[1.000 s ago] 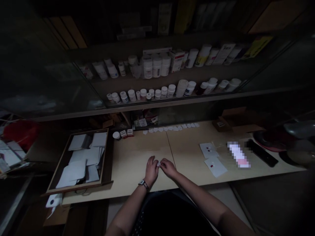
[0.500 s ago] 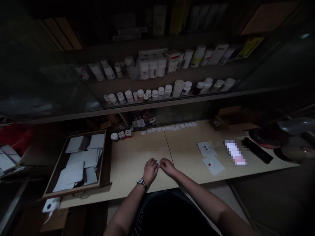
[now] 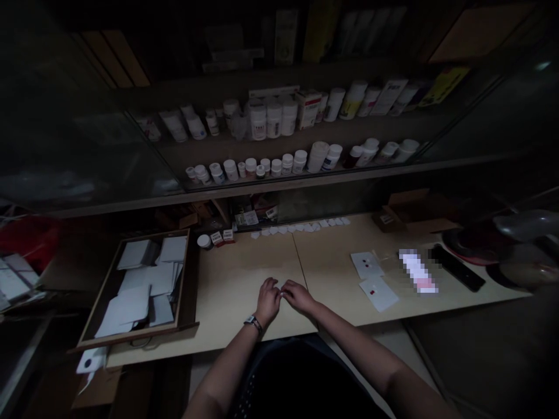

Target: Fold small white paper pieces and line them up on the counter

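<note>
A small white piece [image 3: 282, 294], too tiny to make out clearly, sits where the fingertips meet, just over the near middle of the table [image 3: 236, 267]. The right hand [image 3: 299, 297] pinches it from the right, and the left hand [image 3: 268, 302] has its thumb and finger closed on it from the left. And there's the change: the left's upper fingers lift a touch compared with half a second ago! The grip holds, so this looks like fine adjusting, nothing set down. Right, two sheets [image 3: 384, 299] carry red bits [image 3: 372, 293], unchanged. Far, the row of little white papers [image 3: 308, 227] stays put. Left, the open drawer [image 3: 182, 279] holds paper [image 3: 133, 305].
</note>
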Action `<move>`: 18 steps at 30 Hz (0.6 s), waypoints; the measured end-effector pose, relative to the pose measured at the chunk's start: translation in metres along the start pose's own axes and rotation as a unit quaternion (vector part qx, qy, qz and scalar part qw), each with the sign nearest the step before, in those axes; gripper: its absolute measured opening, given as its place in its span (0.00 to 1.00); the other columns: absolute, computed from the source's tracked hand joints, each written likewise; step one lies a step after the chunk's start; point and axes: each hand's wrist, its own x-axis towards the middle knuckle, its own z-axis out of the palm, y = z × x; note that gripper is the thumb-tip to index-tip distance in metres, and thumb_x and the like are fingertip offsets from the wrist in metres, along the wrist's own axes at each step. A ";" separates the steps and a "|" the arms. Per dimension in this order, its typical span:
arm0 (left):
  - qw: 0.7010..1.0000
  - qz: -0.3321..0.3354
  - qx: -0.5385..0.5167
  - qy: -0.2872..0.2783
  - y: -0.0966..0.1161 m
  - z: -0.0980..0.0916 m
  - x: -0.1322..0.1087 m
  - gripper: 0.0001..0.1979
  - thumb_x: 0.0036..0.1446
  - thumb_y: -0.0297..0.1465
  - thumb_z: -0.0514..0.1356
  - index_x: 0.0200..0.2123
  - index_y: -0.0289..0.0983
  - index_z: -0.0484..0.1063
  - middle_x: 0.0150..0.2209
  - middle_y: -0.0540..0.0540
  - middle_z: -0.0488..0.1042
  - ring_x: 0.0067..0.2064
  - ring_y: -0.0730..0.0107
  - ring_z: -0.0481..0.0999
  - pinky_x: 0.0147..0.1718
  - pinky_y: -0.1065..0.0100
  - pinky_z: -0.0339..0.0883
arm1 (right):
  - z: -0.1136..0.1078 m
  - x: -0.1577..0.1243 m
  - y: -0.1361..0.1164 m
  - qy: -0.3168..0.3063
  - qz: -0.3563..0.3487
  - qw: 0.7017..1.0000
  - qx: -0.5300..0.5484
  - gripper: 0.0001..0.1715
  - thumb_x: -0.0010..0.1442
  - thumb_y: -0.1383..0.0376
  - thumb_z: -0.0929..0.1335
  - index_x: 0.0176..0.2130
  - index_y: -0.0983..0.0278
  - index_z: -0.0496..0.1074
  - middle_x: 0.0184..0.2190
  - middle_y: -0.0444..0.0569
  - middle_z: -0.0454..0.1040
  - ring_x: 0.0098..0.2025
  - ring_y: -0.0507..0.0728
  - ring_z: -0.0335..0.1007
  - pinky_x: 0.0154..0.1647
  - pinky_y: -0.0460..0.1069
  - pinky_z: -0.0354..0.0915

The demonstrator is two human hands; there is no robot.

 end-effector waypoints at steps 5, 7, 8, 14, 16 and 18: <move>1.000 -0.005 0.008 0.001 -0.001 0.002 -0.001 0.07 0.57 0.27 0.56 0.34 0.36 0.75 0.51 0.40 0.69 0.58 0.55 0.61 0.55 0.50 0.58 | -0.006 0.013 -0.003 -0.054 0.039 0.996 -0.056 0.05 0.55 0.70 0.66 0.33 0.64 0.73 0.31 0.46 0.70 0.33 0.52 0.65 0.34 0.45 0.56; 1.000 -0.003 0.018 -0.005 0.000 0.001 0.000 0.07 0.56 0.26 0.56 0.34 0.36 0.75 0.51 0.39 0.69 0.58 0.55 0.60 0.56 0.52 0.58 | -0.009 0.017 -0.006 -0.073 0.046 0.993 -0.077 0.05 0.55 0.70 0.66 0.32 0.64 0.73 0.31 0.46 0.71 0.33 0.52 0.65 0.33 0.45 0.54; 1.000 0.000 0.024 -0.009 0.000 0.001 0.001 0.08 0.56 0.25 0.56 0.34 0.35 0.75 0.51 0.39 0.68 0.58 0.54 0.60 0.56 0.52 0.58 | -0.011 0.018 -0.008 -0.081 0.046 0.992 -0.087 0.05 0.55 0.69 0.66 0.31 0.64 0.74 0.31 0.46 0.71 0.33 0.53 0.65 0.33 0.45 0.54; 0.997 0.014 0.068 -0.035 0.002 0.000 0.005 0.10 0.57 0.24 0.52 0.35 0.33 0.74 0.53 0.37 0.67 0.59 0.53 0.58 0.54 0.51 0.58 | -0.020 0.022 -0.021 -0.137 0.057 0.977 -0.151 0.09 0.57 0.66 0.65 0.34 0.64 0.75 0.36 0.49 0.73 0.37 0.54 0.67 0.33 0.45 0.54; 0.996 0.011 0.077 -0.034 0.003 0.001 0.004 0.10 0.57 0.24 0.53 0.35 0.32 0.74 0.53 0.37 0.66 0.59 0.52 0.57 0.54 0.52 0.57 | -0.020 0.023 -0.023 -0.145 0.061 0.974 -0.161 0.09 0.58 0.66 0.64 0.33 0.65 0.74 0.37 0.50 0.73 0.36 0.54 0.67 0.33 0.46 0.53; 0.996 0.000 0.080 -0.025 0.005 0.001 0.003 0.09 0.56 0.24 0.53 0.34 0.33 0.73 0.52 0.37 0.67 0.58 0.53 0.60 0.53 0.54 0.58 | -0.019 0.023 -0.022 -0.140 0.059 0.975 -0.163 0.09 0.58 0.66 0.64 0.33 0.65 0.74 0.37 0.50 0.73 0.35 0.54 0.66 0.33 0.46 0.53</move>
